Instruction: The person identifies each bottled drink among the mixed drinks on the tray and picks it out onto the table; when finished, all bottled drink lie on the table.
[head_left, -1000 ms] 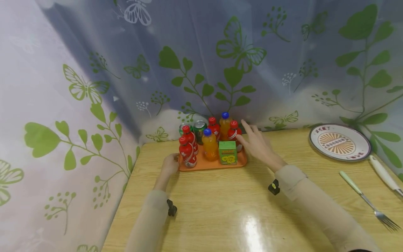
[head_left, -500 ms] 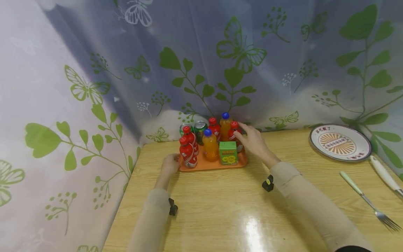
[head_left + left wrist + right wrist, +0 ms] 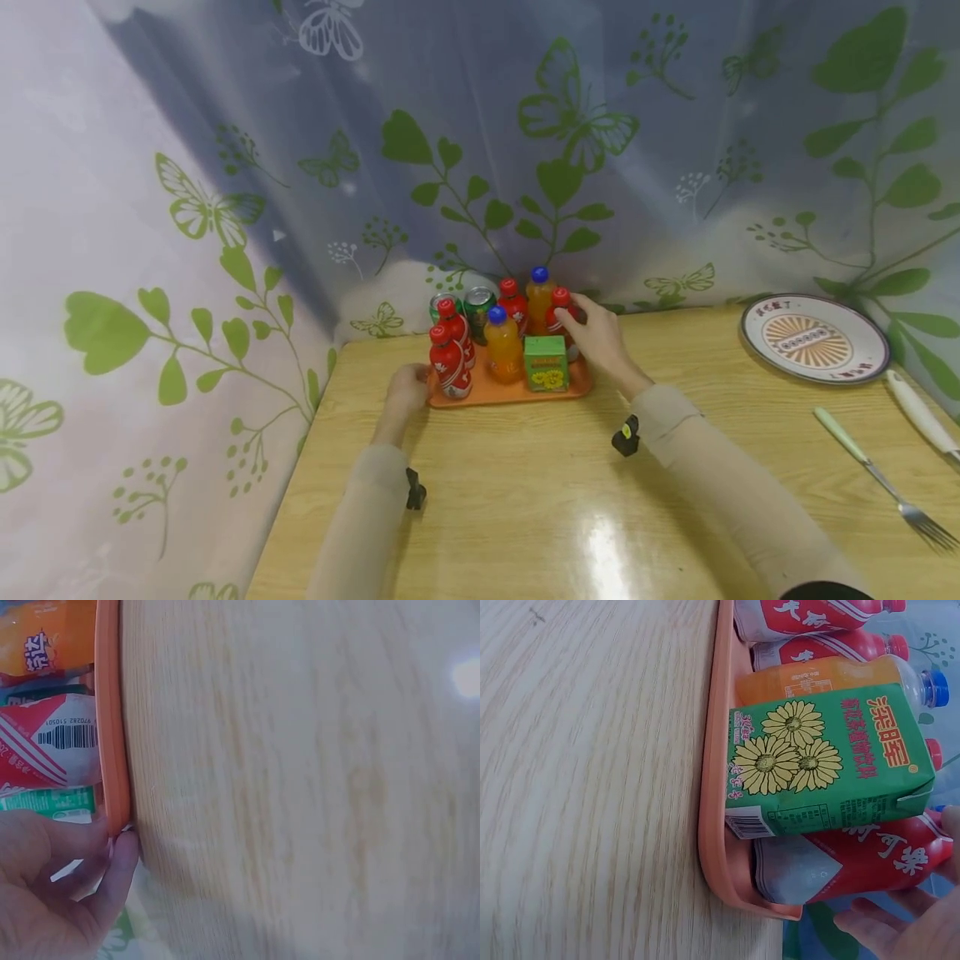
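An orange tray (image 3: pixel 491 399) bears several drinks near the back of the table. My left hand (image 3: pixel 407 390) pinches the tray's left corner between thumb and fingers; the tray rim (image 3: pixel 111 712) runs up from them in the left wrist view. On the tray's right end stands a red bottle (image 3: pixel 900 851), its upper part held between the thumb and fingers of my right hand (image 3: pixel 602 335). Next to it is a green drink carton (image 3: pixel 546 368) with yellow flowers. An orange-drink bottle (image 3: pixel 503 354) with a blue cap stands left of the carton.
Two red bottles (image 3: pixel 449 367) fill the tray's left end. Behind are a green can (image 3: pixel 478 310), another can, a further red bottle (image 3: pixel 513 302) and orange bottle (image 3: pixel 539 296). Rightward lie a plate (image 3: pixel 816 339), a fork (image 3: pixel 885 479) and a white-handled utensil (image 3: pixel 918 410). Patterned curtain borders the table.
My right hand has moved left, from beside the red bottle to holding its upper part. My left hand stays at the tray's corner, and the tray has not visibly moved.
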`<state>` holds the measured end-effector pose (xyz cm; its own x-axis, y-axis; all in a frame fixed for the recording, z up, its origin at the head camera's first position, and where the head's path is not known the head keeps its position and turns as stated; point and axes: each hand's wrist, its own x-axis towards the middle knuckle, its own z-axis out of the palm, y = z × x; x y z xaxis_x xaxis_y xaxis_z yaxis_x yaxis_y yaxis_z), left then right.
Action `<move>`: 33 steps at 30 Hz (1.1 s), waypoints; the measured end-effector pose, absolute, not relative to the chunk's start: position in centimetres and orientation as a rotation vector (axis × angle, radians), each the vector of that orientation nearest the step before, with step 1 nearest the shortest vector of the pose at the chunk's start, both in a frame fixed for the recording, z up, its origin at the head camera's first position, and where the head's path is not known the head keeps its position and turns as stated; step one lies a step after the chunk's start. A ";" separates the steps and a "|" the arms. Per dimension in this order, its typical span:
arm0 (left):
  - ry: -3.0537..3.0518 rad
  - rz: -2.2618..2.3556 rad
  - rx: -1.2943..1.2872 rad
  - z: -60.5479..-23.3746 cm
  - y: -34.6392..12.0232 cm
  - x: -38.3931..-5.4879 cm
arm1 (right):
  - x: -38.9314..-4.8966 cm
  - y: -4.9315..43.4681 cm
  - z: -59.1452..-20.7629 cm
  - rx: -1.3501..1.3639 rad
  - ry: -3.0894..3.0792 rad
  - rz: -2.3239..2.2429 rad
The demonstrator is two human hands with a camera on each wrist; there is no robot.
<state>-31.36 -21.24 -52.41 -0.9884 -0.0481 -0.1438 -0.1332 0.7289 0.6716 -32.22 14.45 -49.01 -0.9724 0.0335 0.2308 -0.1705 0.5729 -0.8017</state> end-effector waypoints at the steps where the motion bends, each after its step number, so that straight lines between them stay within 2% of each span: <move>1: 2.814 1.102 -0.150 -52.4 -21.2 -31.4 | -32.3 14.4 -49.0 0.105 -2.583 1.357; 16: 2.847 1.057 -0.169 -52.2 -20.5 -31.5 | -32.0 14.3 -48.1 0.044 -2.531 1.555; 26: 2.848 1.086 -0.167 -51.9 -20.2 -31.1 | -32.0 14.9 -47.4 0.123 -2.434 1.684; 33: 2.859 1.062 -0.176 -52.0 -20.5 -31.0 | -31.7 15.4 -45.7 0.073 -2.313 1.998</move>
<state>-30.98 -20.54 -52.03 -0.9896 -0.0776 -0.1212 -0.1379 0.7520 0.6446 -31.69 15.41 -45.71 -0.9953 0.0189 0.0948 -0.0910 0.1466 -0.9850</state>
